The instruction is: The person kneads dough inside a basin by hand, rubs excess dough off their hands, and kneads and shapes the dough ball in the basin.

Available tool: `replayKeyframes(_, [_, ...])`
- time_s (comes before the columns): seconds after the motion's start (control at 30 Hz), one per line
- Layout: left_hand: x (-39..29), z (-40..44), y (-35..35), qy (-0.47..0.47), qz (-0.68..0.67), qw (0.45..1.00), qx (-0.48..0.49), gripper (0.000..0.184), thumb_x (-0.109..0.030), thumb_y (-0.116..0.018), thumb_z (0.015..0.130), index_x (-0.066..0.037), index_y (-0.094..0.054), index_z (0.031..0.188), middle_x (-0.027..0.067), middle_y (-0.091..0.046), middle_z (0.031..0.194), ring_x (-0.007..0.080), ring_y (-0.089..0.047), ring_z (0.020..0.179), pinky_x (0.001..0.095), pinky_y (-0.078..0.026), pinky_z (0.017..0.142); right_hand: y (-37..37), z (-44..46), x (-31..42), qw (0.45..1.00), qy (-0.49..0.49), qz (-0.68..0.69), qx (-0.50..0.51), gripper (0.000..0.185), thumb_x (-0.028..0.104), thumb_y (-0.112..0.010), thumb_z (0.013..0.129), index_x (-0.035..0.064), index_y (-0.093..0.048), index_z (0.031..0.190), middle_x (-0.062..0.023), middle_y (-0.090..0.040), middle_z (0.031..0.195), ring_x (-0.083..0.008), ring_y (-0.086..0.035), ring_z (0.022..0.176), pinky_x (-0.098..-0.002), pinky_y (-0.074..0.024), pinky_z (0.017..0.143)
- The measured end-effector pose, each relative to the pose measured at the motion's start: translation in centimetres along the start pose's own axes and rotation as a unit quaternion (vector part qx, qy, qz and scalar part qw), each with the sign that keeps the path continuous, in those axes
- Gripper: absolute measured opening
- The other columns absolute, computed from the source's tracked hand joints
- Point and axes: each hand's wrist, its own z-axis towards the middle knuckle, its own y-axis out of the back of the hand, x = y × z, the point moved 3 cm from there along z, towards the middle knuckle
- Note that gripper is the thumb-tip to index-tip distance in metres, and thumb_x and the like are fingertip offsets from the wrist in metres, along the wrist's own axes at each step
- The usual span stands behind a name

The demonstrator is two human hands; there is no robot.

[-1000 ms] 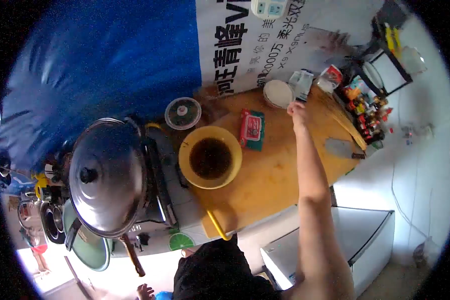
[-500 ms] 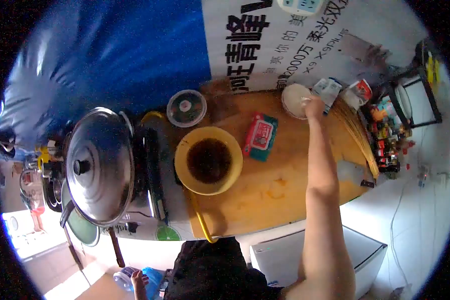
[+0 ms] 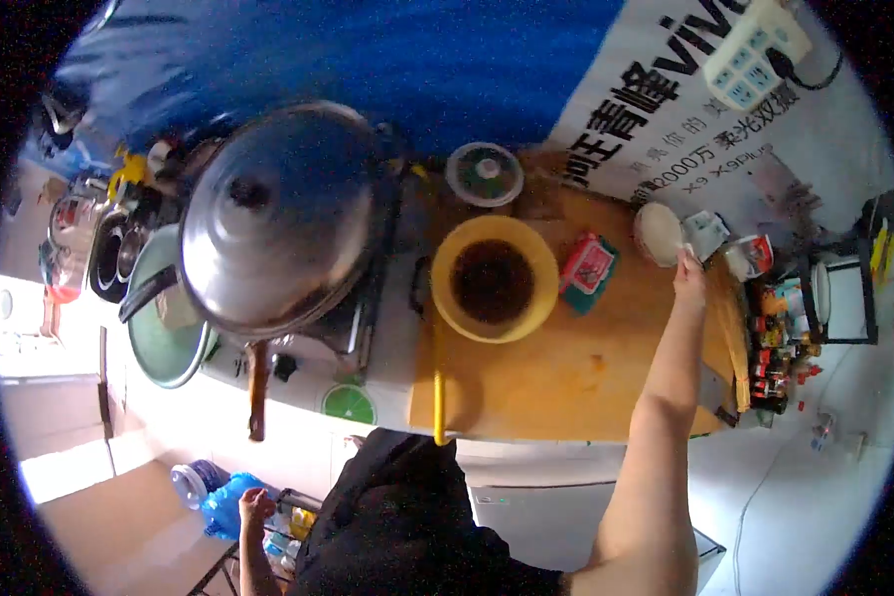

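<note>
Beyond the right hand (image 3: 689,280), vivo X9Plus banner (image 3: 666,139)

Blue sheeting (image 3: 447,70) hangs at twelve o'clock beside a white printed banner (image 3: 690,139) at two; a pale wall (image 3: 805,487) rises at four, a white cabinet (image 3: 541,512) stands at five, light (image 3: 15,323) glares at nine.

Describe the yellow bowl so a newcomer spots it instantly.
Find the big domed steel lid at left, then the wooden board to its right. On the board's left end, between lid and red-and-green packet, sits the yellow bowl. Unlike both neighbours, it's open on top, showing dark liquid inside.
</note>
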Motion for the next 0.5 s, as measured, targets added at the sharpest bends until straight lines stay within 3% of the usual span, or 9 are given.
replayKeyframes(0.07, [1.9,1.6,1.5,-0.074,0.036,0.996,0.021,0.018,-0.013,-0.057,0.082,0.000,-0.053,0.094,0.0077,-0.057,0.063,0.0144,-0.053,0.047,0.0246,-0.040,0.040,-2.4,-5.4,1.5,0.999,-0.010,-0.008,0.036,0.036,-0.002,-0.050,0.076,-0.0100,-0.048,0.111,-0.0151,-0.049,0.119,-0.0244,-0.048,0.111,-0.0286,-0.0373,0.098])
replayKeyframes(0.1, [4.2,3.4,2.6,-0.048,-0.027,0.998,0.037,0.020,-0.015,-0.057,0.082,0.001,-0.054,0.094,0.0074,-0.057,0.063,0.0141,-0.054,0.049,0.0242,-0.040,0.040,-3.1,-8.0,1.2,0.998,-0.018,-0.015,0.064,0.038,-0.004,-0.046,0.076,-0.0105,-0.046,0.113,-0.0157,-0.047,0.121,-0.0247,-0.046,0.114,-0.0296,-0.0362,0.101])
replayKeyframes(0.17, [3.6,3.5,3.4,-0.032,0.017,0.999,0.017,0.022,-0.018,-0.057,0.083,0.000,-0.056,0.096,0.0064,-0.057,0.064,0.0133,-0.054,0.050,0.0236,-0.040,0.040,-2.6,-12.7,0.1,0.994,-0.018,-0.047,0.101,0.038,-0.006,-0.045,0.077,-0.0098,-0.045,0.115,-0.0162,-0.047,0.121,-0.0246,-0.045,0.114,-0.0295,-0.0361,0.101])
replayKeyframes(0.23, [8.3,8.0,5.5,-0.058,-0.115,0.988,0.080,0.027,-0.021,-0.059,0.082,0.000,-0.056,0.099,0.0065,-0.059,0.068,0.0144,-0.056,0.057,0.0253,-0.045,0.049,-2.5,-18.2,-1.7,0.987,-0.014,-0.078,0.137,0.039,-0.007,-0.043,0.077,-0.0091,-0.044,0.116,-0.0167,-0.047,0.120,-0.0244,-0.045,0.114,-0.0294,-0.0361,0.101])
replayKeyframes(0.3, [6.7,7.8,6.9,0.004,-0.092,0.992,0.088,0.031,-0.024,-0.059,0.082,-0.002,-0.054,0.103,0.0089,-0.061,0.079,0.0166,-0.060,0.066,0.0268,-0.048,0.057,-2.3,-24.9,-4.5,0.987,-0.067,-0.117,0.091,0.036,-0.008,-0.041,0.079,-0.0096,-0.045,0.114,-0.0173,-0.047,0.120,-0.0237,-0.045,0.114,-0.0272,-0.0372,0.100])
replayKeyframes(0.4, [6.8,9.4,10.4,-0.043,-0.136,0.981,0.134,0.032,-0.027,-0.060,0.082,-0.003,-0.055,0.102,0.0098,-0.061,0.080,0.0179,-0.061,0.070,0.0282,-0.049,0.062,-4.3,-36.8,-9.4,0.980,-0.125,-0.137,0.079,0.034,-0.008,-0.041,0.079,-0.0101,-0.046,0.113,-0.0182,-0.047,0.119,-0.0242,-0.047,0.112,-0.0253,-0.0393,0.098])
replayKeyframes(0.5, [9.0,12.0,14.7,-0.065,-0.187,0.975,0.106,0.030,-0.024,-0.060,0.082,-0.002,-0.055,0.102,0.0094,-0.061,0.079,0.0185,-0.061,0.071,0.0287,-0.050,0.061,-6.0,-46.4,-16.3,0.966,-0.210,-0.112,0.097,0.029,-0.010,-0.043,0.078,-0.0107,-0.049,0.107,-0.0183,-0.051,0.112,-0.0245,-0.052,0.105,-0.0261,-0.0462,0.090])
